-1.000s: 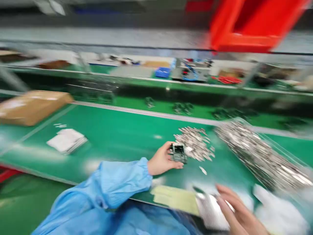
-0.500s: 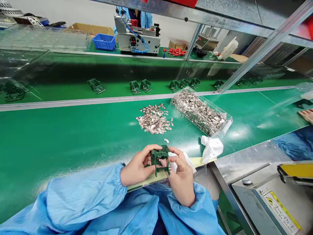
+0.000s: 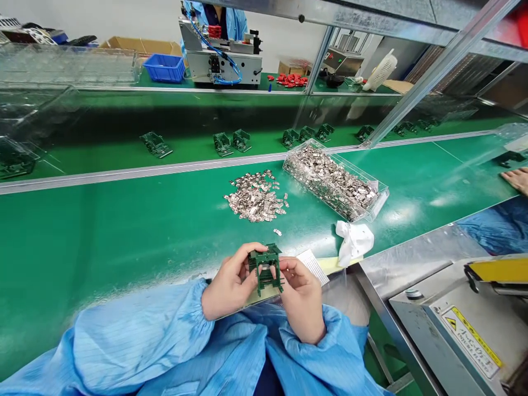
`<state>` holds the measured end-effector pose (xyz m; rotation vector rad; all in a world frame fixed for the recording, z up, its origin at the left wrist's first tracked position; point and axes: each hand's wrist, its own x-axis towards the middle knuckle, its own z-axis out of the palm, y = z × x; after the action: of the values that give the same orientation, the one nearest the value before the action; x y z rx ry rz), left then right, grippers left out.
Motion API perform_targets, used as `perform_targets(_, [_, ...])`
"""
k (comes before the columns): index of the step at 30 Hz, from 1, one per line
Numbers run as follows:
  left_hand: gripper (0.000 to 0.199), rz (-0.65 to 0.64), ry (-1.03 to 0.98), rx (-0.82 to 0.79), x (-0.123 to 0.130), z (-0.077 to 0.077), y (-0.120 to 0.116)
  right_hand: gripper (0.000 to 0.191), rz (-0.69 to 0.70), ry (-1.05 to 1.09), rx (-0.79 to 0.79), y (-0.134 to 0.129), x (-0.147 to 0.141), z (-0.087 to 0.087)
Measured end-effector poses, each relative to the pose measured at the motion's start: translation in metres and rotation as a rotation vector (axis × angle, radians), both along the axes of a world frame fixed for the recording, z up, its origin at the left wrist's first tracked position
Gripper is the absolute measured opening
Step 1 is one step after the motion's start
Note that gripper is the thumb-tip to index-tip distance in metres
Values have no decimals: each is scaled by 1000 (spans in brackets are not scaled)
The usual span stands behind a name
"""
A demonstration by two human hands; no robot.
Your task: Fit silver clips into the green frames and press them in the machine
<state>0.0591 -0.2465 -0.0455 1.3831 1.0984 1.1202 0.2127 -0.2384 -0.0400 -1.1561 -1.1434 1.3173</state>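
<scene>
And here are both hands meeting on the frame [image 3: 271, 254], green and open-sided, held up over the near edge of the desk [image 3: 124, 231]. The left hand [image 3: 226, 287] has it gripped by its left side, fingers over the top, thumb low on the front. In comes the right hand [image 3: 304, 300] on the other side, fingers drawn in narrow, the tips right at the opening; whether a small part is pinched in there, I cannot tell.

Straight out from the frame, a single clip [image 3: 278, 232] lies on its own, and beyond it spreads the pile [image 3: 252, 199], loose and silvery, towards the far edge of the desk. Just to the right sits the clear tray [image 3: 380, 204], set at a slant and loaded with more metal bits, its far corner up by the rail [image 3: 124, 173].

Down to the near edge, right of the hands: a ribbed white card [image 3: 314, 266], then a yellow sheet [image 3: 330, 265] with a crumpled cloth [image 3: 355, 242] touching it.

Past the rail, more green frames [image 3: 155, 144] stand spaced along the lower strip. Up on the shelf it's a blue bin [image 3: 165, 69], a machine [image 3: 225, 69] with blue tubing, and red parts [image 3: 292, 80] scattered beside it. Over at the right side, another person's hand [image 3: 517, 179] rests at the desk's near edge.
</scene>
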Motion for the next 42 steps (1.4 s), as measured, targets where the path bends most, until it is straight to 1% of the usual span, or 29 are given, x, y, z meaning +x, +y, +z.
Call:
perform_targets(5, [28,33,71,26,4,4,-4,18,-50,46,12,-2,-2,-2])
perform_targets(9, [28,29,133,21,13,8,-9,22,-83,74,17,-8,2,-1])
perform_targets(11, [27,6,162,42,19,9,-11,24,-83,85,12,-13,8,1])
perform_targets(13, [28,-53,186,61,24,10,-10,24,-89,75,4,-20,21,-1])
perform_targets(15, [30,-121,189,67,29,9,-5,25,-140,31,-7,-29,39,-10])
perform_targets(16, [32,-135,173,65,32,8,-1,25,-203,4,-11,-33,49,-18])
perform_targets(18, [35,-123,107,42,39,6,10,28,-360,-49,-30,-42,69,-37])
perform_targets(19, [37,-113,65,28,45,5,17,30,-414,-71,-53,-44,77,-47])
perform_targets(20, [37,-108,22,15,52,4,24,33,-428,-90,-77,-46,82,-56])
perform_targets(22, [38,-132,-50,-4,68,0,36,39,-364,-123,-103,-44,84,-70])
perform_targets(24, [39,-153,-103,-14,85,-6,44,42,-312,-149,-75,-37,79,-77])
perform_targets(26, [40,-147,-129,-16,98,-13,48,43,-323,-164,-25,-29,71,-80])
perform_targets(28, [40,-132,-113,-1,105,-20,50,45,-345,-179,9,-23,67,-84])
perform_targets(32, [40,-123,-58,19,104,-26,49,47,-342,-239,74,-20,70,-94])
perform_targets(34, [39,-115,-58,18,103,-27,49,48,-305,-289,102,-20,76,-98])
perform_targets(37, [38,-110,-68,12,102,-26,49,46,-214,-369,109,-21,84,-102])
perform_targets(40, [37,-102,-83,7,102,-26,48,41,-99,-438,68,-24,93,-102])
perform_targets(42, [38,-104,-92,4,101,-27,47,32,-59,-472,39,-28,101,-94])
